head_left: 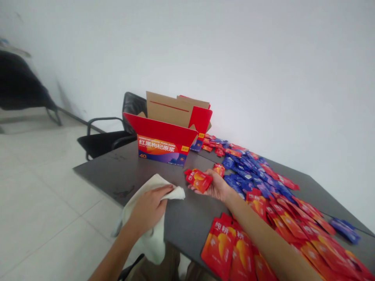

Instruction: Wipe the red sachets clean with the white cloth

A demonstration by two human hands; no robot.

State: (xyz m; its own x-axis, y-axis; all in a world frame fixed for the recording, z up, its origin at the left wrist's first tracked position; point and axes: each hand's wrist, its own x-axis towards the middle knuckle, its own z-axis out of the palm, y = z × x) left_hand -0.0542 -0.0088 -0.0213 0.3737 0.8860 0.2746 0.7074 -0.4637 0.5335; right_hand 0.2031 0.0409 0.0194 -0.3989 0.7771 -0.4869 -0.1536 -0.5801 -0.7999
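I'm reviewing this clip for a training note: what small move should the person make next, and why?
Probably bring the white cloth in the left hand across to the red pouch in the right hand: that pouch is lifted clear of the piles of pouches, and the cloth is gripped just beside it.

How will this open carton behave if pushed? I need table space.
The cardboard carton is probably light, though its inside is hidden. Its raised flaps look thin and likely flex. Its flat base on the grey table suggests sliding, not tipping.
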